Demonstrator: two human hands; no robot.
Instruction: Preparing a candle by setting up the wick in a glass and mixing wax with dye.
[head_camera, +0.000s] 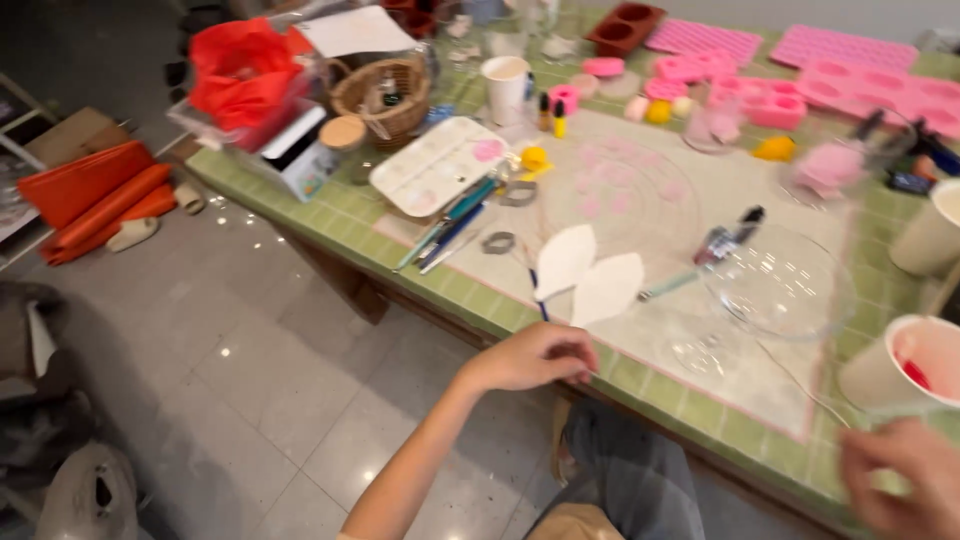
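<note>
Currently the left hand (535, 358) rests at the near edge of the green tiled surface (350, 215), fingers curled in a narrow grip; whether it pinches anything cannot be told. Two white petal-shaped cutouts (587, 275) lie just beyond its fingertips, on the pale work mat (760, 385). The right hand (905, 485) is motion-blurred at the lower right, and its grip cannot be told.

Hazards:
- The clear glass bowl (785, 285) stands between the hands. A sideways sweep of either wrist is likely to knock it.
- The paper cup (905, 365) with red content sits just above the right hand, so a lift could tip it onto the mat.
- The cutouts lie near the edge, and a careless drag could push them to the floor (250, 370).

Clearance: open room exists on the mat between cutouts and bowl. The far side is crowded with pink moulds (850, 90).
</note>
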